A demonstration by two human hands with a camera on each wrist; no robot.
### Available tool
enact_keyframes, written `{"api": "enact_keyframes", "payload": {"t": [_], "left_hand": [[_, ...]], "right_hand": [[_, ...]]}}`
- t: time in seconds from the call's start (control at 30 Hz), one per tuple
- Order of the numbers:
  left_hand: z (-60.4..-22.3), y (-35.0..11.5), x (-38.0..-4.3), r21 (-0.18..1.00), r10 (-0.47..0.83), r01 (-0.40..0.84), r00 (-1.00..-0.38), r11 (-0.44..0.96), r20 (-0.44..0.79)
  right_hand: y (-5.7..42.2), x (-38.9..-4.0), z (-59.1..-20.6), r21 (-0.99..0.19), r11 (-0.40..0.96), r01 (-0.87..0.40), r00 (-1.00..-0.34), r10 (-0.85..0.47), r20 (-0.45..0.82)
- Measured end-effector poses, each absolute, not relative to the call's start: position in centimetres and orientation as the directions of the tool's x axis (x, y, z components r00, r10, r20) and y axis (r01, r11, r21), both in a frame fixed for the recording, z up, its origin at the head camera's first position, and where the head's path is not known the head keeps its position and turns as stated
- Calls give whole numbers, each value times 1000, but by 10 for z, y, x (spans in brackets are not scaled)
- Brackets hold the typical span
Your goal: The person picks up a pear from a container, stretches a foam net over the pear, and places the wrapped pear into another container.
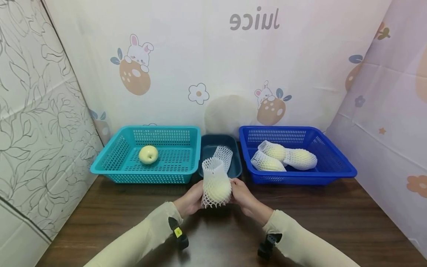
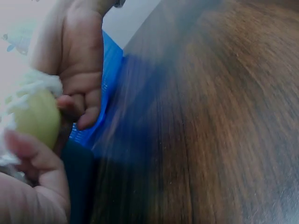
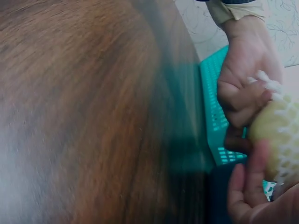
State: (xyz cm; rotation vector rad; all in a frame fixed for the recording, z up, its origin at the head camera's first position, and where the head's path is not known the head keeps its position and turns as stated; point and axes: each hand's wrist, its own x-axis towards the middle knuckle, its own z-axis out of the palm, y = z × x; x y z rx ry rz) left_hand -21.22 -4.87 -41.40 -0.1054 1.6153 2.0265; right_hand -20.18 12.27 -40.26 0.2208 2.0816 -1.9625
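Over the table, between both hands, is a pale yellow apple (image 1: 221, 191) partly covered by a white foam net sleeve (image 1: 211, 168). My left hand (image 1: 191, 197) holds it from the left, fingers curled at the net's edge in the right wrist view. From the right, my right hand (image 1: 242, 194) grips the apple, with fingertips (image 3: 259, 156) on its bare skin. The sleeve's loose end stands up above the fruit in the head view. Behind the hands, another foam net (image 1: 224, 155) lies in a small dark teal tray (image 1: 237, 167).
On the left, a turquoise basket (image 1: 110, 171) holds one bare apple (image 1: 148, 154). A blue basket (image 1: 333, 173) on the right contains several net-wrapped apples (image 1: 301, 159). All three containers stand along the back of the dark wooden table (image 1: 333, 211), before a printed curtain (image 1: 173, 55).
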Motion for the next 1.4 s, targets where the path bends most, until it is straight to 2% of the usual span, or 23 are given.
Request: {"api": "enact_keyframes", "payload": {"t": [0.33, 0.73, 0.9, 1.03, 1.13, 1.23, 1.33, 1.4], "left_hand": [[-413, -37, -213, 868, 234, -399, -911, -297, -339], [-415, -24, -213, 797, 140, -382, -922, -467, -360], [-414, -25, -212, 791, 159, -387, -921, -474, -356], [-413, -29, -212, 782, 166, -395, -918, -482, -361], [-413, -32, -211, 761, 171, -398, -916, -513, -363], [-413, -34, -210, 745, 185, -393, -918, -538, -351], [-414, -36, -209, 737, 197, -392, -919, -550, -342], [-414, -38, -207, 735, 203, -394, -918, -552, -340]], "right_hand": [[113, -205, -407, -978, -89, 190, -982, -20, -188], [104, -209, -415, -962, -262, 81, -992, 68, -102], [104, -210, -415, -953, -281, 114, -990, 52, -134], [108, -210, -412, -935, -294, 200, -979, -33, -199], [115, -209, -411, -931, -261, 256, -964, -140, -226], [122, -207, -408, -945, -167, 280, -946, -214, -242], [130, -206, -400, -971, -32, 238, -951, -209, -226], [134, -206, -391, -986, 43, 162, -969, -181, -167]]}}
